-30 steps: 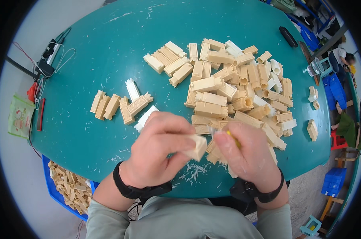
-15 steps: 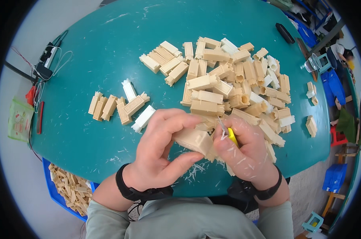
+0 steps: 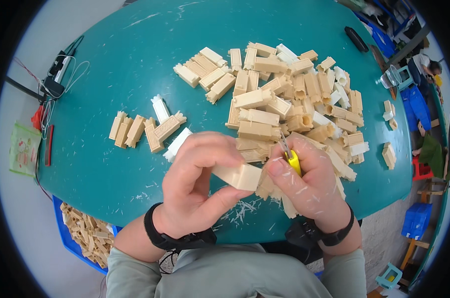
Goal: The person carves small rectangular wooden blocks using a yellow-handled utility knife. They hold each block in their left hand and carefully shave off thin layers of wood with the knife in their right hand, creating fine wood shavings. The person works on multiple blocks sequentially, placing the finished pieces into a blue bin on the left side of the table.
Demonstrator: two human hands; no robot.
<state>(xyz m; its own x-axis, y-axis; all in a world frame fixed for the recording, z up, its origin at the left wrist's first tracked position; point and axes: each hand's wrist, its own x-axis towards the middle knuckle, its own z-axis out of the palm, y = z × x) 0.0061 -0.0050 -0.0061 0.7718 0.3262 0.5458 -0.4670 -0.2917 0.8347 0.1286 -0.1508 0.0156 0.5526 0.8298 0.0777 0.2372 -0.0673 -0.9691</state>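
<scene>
My left hand [image 3: 197, 181] pinches a pale beige plastic block-shaped part [image 3: 242, 176] between thumb and fingers, its end turned toward my right hand. Closed in my right hand [image 3: 307, 181] is a yellow-handled knife [image 3: 293, 160], its thin blade pointing up and away from me. Blade and part are apart. White shavings stick to my right hand. Just beyond both hands lies a heap of similar beige and white parts [image 3: 257, 116] with jagged ends. A white part [image 3: 177, 144] rests by my left fingers, and a small group of parts [image 3: 134, 131] lies farther left.
Shavings [image 3: 242, 211] are scattered on the green table [image 3: 110, 188]. A blue bin [image 3: 76, 243] of parts stands below the left edge. A power strip [image 3: 58, 74] and cables are at far left. A few parts [image 3: 389, 156] lie at right. Another person [image 3: 423, 67] is at upper right.
The knife in my right hand has drawn back from the part, and its blade now shows clear of it. My left hand has shifted slightly left and tilted the part.
</scene>
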